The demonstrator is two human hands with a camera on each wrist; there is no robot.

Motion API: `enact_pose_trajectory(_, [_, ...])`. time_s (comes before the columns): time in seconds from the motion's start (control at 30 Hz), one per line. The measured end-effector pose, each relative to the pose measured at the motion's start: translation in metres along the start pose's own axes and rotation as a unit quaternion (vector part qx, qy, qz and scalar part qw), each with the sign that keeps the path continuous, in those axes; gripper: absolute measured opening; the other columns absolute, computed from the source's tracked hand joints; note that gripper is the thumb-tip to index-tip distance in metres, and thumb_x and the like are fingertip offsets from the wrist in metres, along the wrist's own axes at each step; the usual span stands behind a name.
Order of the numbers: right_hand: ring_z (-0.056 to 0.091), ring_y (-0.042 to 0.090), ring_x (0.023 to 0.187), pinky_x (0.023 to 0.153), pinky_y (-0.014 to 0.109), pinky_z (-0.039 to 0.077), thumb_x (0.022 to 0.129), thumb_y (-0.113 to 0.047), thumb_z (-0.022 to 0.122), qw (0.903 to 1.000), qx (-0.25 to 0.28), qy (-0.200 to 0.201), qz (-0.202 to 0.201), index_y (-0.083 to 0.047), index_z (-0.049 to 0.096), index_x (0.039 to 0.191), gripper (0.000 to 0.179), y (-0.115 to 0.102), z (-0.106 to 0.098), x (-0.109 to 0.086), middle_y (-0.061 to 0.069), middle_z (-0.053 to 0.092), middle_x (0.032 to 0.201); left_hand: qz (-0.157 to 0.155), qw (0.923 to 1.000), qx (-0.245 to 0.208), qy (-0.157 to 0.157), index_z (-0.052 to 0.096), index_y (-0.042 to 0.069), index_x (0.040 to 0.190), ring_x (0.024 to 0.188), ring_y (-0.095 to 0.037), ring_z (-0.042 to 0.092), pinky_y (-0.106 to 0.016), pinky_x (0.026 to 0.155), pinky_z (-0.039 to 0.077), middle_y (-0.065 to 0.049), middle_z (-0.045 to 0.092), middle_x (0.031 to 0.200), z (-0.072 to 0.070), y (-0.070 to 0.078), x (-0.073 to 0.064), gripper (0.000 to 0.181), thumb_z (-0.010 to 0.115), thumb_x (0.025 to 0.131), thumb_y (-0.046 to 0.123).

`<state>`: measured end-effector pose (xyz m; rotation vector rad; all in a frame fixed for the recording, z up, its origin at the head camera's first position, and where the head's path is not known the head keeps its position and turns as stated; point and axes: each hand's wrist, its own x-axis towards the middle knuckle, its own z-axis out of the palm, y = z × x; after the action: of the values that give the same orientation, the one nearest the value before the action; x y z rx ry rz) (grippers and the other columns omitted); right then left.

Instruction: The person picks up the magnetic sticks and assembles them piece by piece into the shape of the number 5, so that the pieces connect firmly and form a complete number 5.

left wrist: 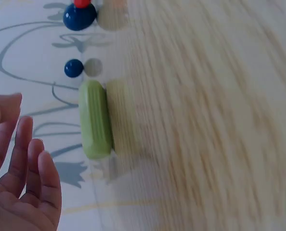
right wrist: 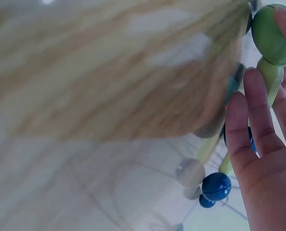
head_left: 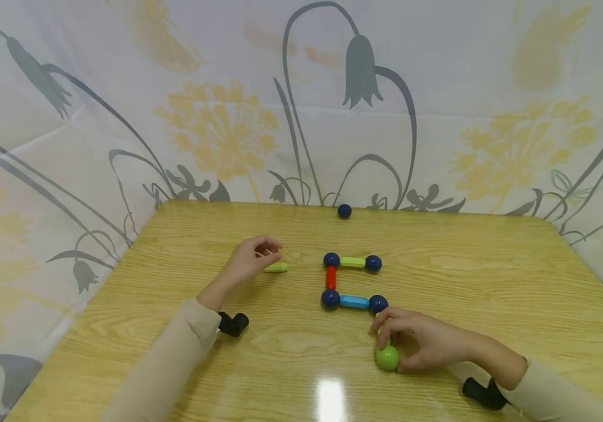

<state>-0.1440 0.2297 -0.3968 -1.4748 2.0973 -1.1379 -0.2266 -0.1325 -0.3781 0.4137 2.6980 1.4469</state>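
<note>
My right hand (head_left: 430,340) holds a green ball (head_left: 388,358) with a light green rod (right wrist: 273,79) joined to it. The thumb lies on the ball and the fingers bend around the rod, which reaches toward the nearest blue ball (head_left: 378,303). That ball belongs to a C-shaped chain: a blue rod (head_left: 354,302), a red rod (head_left: 331,278) and a yellow-green rod (head_left: 353,262) between dark blue balls. My left hand (head_left: 251,258) hovers with loosely bent fingers beside a loose light green rod (left wrist: 95,120); the left wrist view shows them apart.
One loose dark blue ball (head_left: 344,211) sits at the table's back edge. Behind the wooden table (head_left: 464,252) hangs a flower-patterned cloth (head_left: 312,129). Black wrist mounts (head_left: 234,324) stick out beside both sleeves.
</note>
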Motion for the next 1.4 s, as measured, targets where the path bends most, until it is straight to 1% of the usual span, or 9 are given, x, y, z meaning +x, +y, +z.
enact_pose_trajectory(0.2, [0.051,0.017,0.109,0.087,0.029,0.046,0.078,-0.011,0.075,0.9986,-0.047,0.019,0.015,-0.021,0.06,0.11,0.037,-0.003,-0.004,-0.005,0.009,0.052,0.124,-0.007,0.9988,0.034,-0.035,0.065,0.003,0.112,0.104,-0.027,0.051,-0.041,0.086,0.045,-0.011,0.058,0.116,-0.007,-0.008,-0.002,0.028,0.066,0.089,0.018])
enact_pose_trajectory(0.3, [0.05,0.019,0.113,0.094,0.03,0.043,0.079,-0.015,0.075,0.996,-0.076,0.038,0.029,-0.021,0.061,0.111,0.036,-0.004,-0.007,-0.008,0.007,0.054,0.123,-0.009,0.9975,0.045,-0.054,0.064,0.001,0.114,0.106,-0.031,0.051,-0.044,0.088,0.045,-0.013,0.058,0.118,-0.008,-0.009,-0.002,0.03,0.067,0.087,0.015])
enact_pose_trajectory(0.4, [0.049,0.019,0.113,0.095,0.031,0.042,0.079,-0.018,0.076,0.992,-0.103,0.059,0.044,-0.023,0.063,0.11,0.035,-0.004,-0.008,-0.011,0.005,0.054,0.122,-0.006,0.9956,0.057,-0.074,0.063,-0.001,0.116,0.105,-0.031,0.053,-0.043,0.089,0.045,-0.016,0.058,0.117,-0.009,-0.011,-0.001,0.032,0.068,0.086,0.012])
enact_pose_trajectory(0.5, [0.048,0.019,0.113,0.093,0.032,0.043,0.079,-0.02,0.076,0.9889,-0.118,0.072,0.054,-0.025,0.064,0.109,0.033,-0.003,-0.009,-0.012,0.004,0.054,0.122,-0.013,0.9941,0.068,-0.083,0.063,-0.002,0.116,0.1,-0.028,0.054,-0.04,0.087,0.046,-0.015,0.06,0.114,-0.007,-0.015,0.0,0.032,0.067,0.086,0.01])
enact_pose_trajectory(0.67, [0.046,0.02,0.114,0.094,0.032,0.042,0.08,-0.021,0.075,0.9891,-0.113,0.074,0.059,-0.025,0.065,0.109,0.031,-0.002,-0.008,-0.012,0.007,0.052,0.123,-0.032,0.9928,0.082,-0.081,0.065,0.0,0.114,0.092,-0.024,0.055,-0.036,0.078,0.047,-0.014,0.061,0.11,-0.006,-0.016,0.0,0.028,0.065,0.088,0.008])
enact_pose_trajectory(0.8, [0.046,0.022,0.115,0.095,0.032,0.042,0.08,-0.021,0.075,0.9899,-0.107,0.072,0.059,-0.025,0.065,0.107,0.03,-0.001,-0.007,-0.012,0.008,0.051,0.124,-0.042,0.9926,0.08,-0.081,0.065,0.001,0.114,0.091,-0.024,0.055,-0.036,0.077,0.048,-0.013,0.06,0.11,-0.007,-0.015,-0.001,0.027,0.064,0.088,0.008])
enact_pose_trajectory(1.0, [0.046,0.023,0.115,0.094,0.032,0.042,0.08,-0.021,0.075,0.9897,-0.109,0.068,0.062,-0.026,0.065,0.107,0.028,-0.001,-0.007,-0.012,0.007,0.051,0.124,-0.04,0.9929,0.07,-0.087,0.067,0.004,0.112,0.093,-0.024,0.056,-0.037,0.079,0.048,-0.01,0.061,0.108,-0.006,-0.015,-0.004,0.025,0.065,0.088,0.011])
enact_pose_trajectory(1.23, [0.044,0.021,0.112,0.09,0.037,0.044,0.079,-0.027,0.076,0.9841,-0.155,0.067,0.057,-0.021,0.064,0.116,0.04,-0.002,-0.009,-0.011,0.005,0.05,0.123,-0.023,0.9938,0.052,-0.095,0.067,0.005,0.112,0.09,-0.021,0.057,-0.034,0.076,0.049,-0.01,0.06,0.11,-0.004,-0.013,-0.014,0.025,0.065,0.088,0.012])
enact_pose_trajectory(1.4, [0.041,0.021,0.113,0.088,0.04,0.044,0.076,-0.029,0.078,0.979,-0.183,0.074,0.052,-0.02,0.064,0.118,0.045,-0.002,-0.009,-0.009,0.004,0.047,0.124,-0.03,0.9934,0.02,-0.109,0.068,0.006,0.112,0.088,-0.018,0.057,-0.031,0.072,0.049,-0.008,0.06,0.109,0.001,-0.01,-0.019,0.025,0.066,0.088,0.012])
